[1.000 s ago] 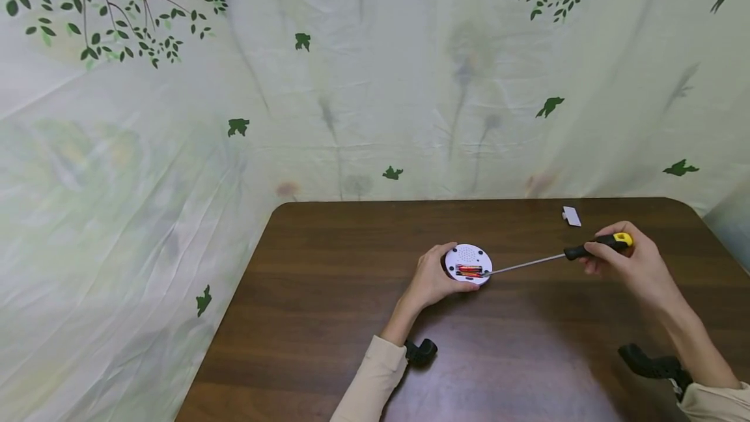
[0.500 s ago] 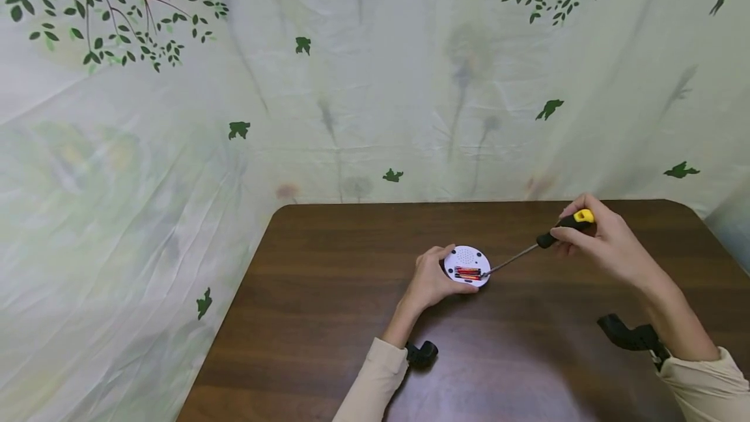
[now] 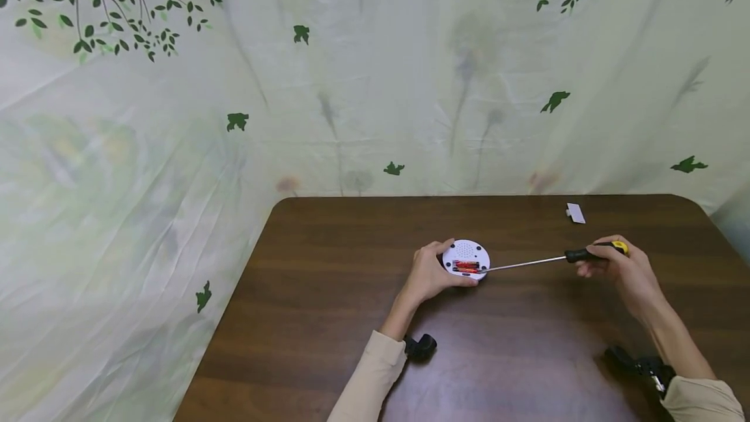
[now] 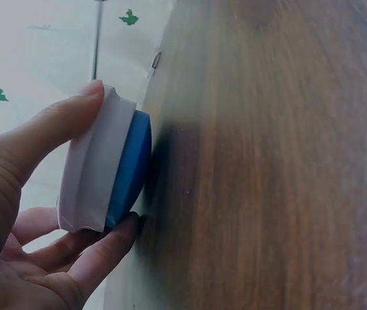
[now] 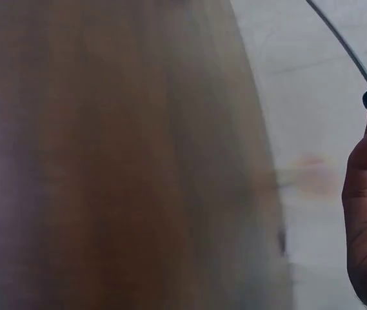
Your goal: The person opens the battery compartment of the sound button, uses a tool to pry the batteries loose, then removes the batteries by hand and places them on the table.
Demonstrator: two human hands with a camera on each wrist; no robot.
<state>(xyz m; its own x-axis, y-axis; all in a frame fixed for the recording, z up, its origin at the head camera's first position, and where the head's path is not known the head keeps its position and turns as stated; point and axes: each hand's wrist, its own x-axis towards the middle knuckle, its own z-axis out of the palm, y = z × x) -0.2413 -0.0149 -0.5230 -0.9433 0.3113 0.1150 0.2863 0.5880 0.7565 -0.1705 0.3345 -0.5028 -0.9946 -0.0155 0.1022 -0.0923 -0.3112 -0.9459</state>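
My left hand (image 3: 430,272) grips a round white battery-powered device (image 3: 465,251) by its rim, its back turned up toward the head camera. In the device's uncovered compartment lie red batteries (image 3: 467,267). The left wrist view shows the device's blue front part (image 4: 130,168) facing the table, with the thumb on one side and fingers beneath. A screwdriver (image 3: 580,255) with a black and yellow handle is held in my right hand (image 3: 629,272). Its long metal shaft (image 3: 527,264) reaches left, the tip at the right end of the batteries. The right wrist view catches only part of the hand and shaft (image 5: 344,45).
A small white battery cover (image 3: 577,213) lies near the far edge of the brown wooden table (image 3: 328,318), behind my right hand. Beyond the table hangs a pale curtain (image 3: 387,96) printed with leaves.
My right hand swung left and up with the screwdriver, hiding the battery cover, then came back right and lower. The tip stayed at the compartment; my left hand has barely moved.
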